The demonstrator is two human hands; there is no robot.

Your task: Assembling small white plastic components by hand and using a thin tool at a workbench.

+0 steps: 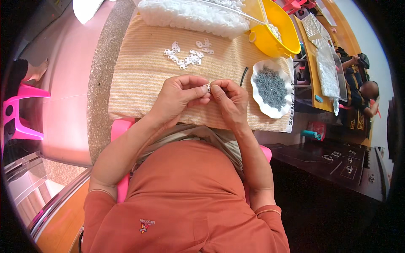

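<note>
Close together over the striped towel, my left hand and my right hand meet at the fingertips. Between them is a small white plastic piece, pinched by the thumb and fingers of each hand and mostly covered by them. Whether the right fingertips also hold a tiny part cannot be made out. Beyond my hands lie several loose white two-holed plastic pieces, with a smaller group of them beside. To the right of my right hand, a white scalloped dish holds a heap of small dark grey parts.
A clear box full of white pieces stands at the far edge of the towel. Right of it is a yellow basin. A thin dark rod lies near the dish. Another person sits at a table on the right.
</note>
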